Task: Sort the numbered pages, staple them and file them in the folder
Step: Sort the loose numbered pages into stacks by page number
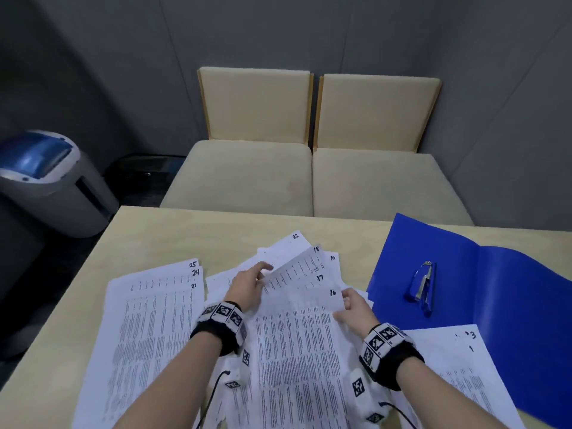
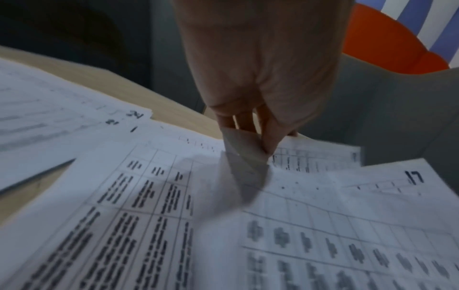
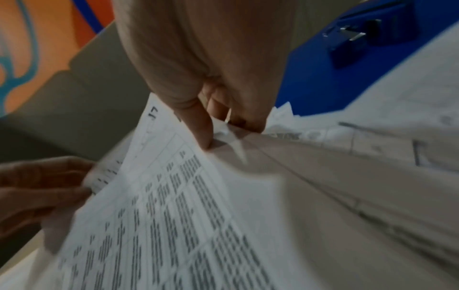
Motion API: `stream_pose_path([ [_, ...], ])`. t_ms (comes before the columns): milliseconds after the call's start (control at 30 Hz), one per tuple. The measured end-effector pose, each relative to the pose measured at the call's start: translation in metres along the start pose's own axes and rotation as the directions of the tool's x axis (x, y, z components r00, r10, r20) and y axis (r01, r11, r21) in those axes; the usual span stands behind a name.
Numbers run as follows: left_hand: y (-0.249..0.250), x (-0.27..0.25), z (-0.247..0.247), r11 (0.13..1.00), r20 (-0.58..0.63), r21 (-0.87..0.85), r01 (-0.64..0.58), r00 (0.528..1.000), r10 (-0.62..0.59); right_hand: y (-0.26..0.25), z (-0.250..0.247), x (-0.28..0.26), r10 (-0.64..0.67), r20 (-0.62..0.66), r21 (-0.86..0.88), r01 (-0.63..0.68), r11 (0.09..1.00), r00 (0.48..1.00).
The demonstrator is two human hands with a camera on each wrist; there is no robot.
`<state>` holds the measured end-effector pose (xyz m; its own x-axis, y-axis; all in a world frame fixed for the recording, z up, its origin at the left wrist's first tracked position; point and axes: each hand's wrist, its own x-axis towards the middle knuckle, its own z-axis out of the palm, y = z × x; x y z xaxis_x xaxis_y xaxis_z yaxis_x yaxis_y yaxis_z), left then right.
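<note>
Numbered white pages lie fanned on the table. My left hand (image 1: 252, 278) pinches the left edge of page 18 (image 1: 297, 266), lifted over page 17 (image 1: 312, 281); the pinch (image 2: 250, 141) shows in the left wrist view. My right hand (image 1: 353, 308) pinches the right edge of page 16 (image 1: 303, 335), thumb on top (image 3: 206, 129). Pages 22 (image 1: 289, 243) and 10 (image 1: 331, 258) stick out behind. A pile with 25, 24 and 21 (image 1: 158, 305) lies at the left, pages 3 and 1 (image 1: 455, 366) at the right. The blue folder (image 1: 495, 289) lies open with a blue stapler (image 1: 422, 287) on it.
The pale wooden table (image 1: 185, 230) ends just beyond the papers. Two beige chairs (image 1: 309, 168) stand behind it. A grey and blue bin (image 1: 46, 178) stands on the floor at the left.
</note>
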<state>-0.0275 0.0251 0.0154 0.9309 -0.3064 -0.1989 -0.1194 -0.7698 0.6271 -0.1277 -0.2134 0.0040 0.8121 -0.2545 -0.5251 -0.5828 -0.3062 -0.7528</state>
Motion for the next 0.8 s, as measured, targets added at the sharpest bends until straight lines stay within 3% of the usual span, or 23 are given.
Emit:
stream_pose_path([
  [133, 0.005, -0.009, -0.001, 0.996, -0.010, 0.030, -0.084, 0.996, 0.084, -0.007, -0.012, 0.011, -0.161, -0.063, -0.232, 0.142, 0.962, 0.985],
  [300, 0.002, -0.019, 0.009, 0.996, -0.005, -0.026, -0.087, 0.996, 0.087, -0.005, -0.014, 0.013, -0.146, -0.162, -0.345, 0.083, 0.935, 0.976],
  [400, -0.002, -0.017, 0.008, 0.990, 0.020, -0.138, 0.003, 1.000, 0.000, -0.007, -0.014, 0.012, -0.081, -0.191, -0.289, 0.023, 0.957, 0.978],
  [500, -0.011, -0.017, 0.005, 0.964, -0.004, -0.237, 0.121, 0.992, -0.126, -0.006, -0.018, 0.011, -0.095, -0.199, -0.170, 0.061, 0.983, 0.975],
  [633, -0.029, -0.021, 0.003, 0.878, 0.244, -0.355, 0.322, 0.938, -0.246, -0.004, -0.018, 0.000, -0.081, -0.159, -0.161, 0.055, 0.985, 0.984],
  [700, -0.030, -0.023, 0.006, 0.904, 0.255, -0.341, 0.259, 0.951, -0.176, 0.004, -0.015, -0.004, -0.044, -0.107, -0.204, 0.021, 0.979, 0.993],
  [800, -0.029, -0.023, 0.010, 0.997, 0.048, -0.028, 0.076, 0.996, -0.075, 0.016, -0.007, -0.008, 0.041, -0.087, -0.196, -0.057, 0.979, 0.995],
])
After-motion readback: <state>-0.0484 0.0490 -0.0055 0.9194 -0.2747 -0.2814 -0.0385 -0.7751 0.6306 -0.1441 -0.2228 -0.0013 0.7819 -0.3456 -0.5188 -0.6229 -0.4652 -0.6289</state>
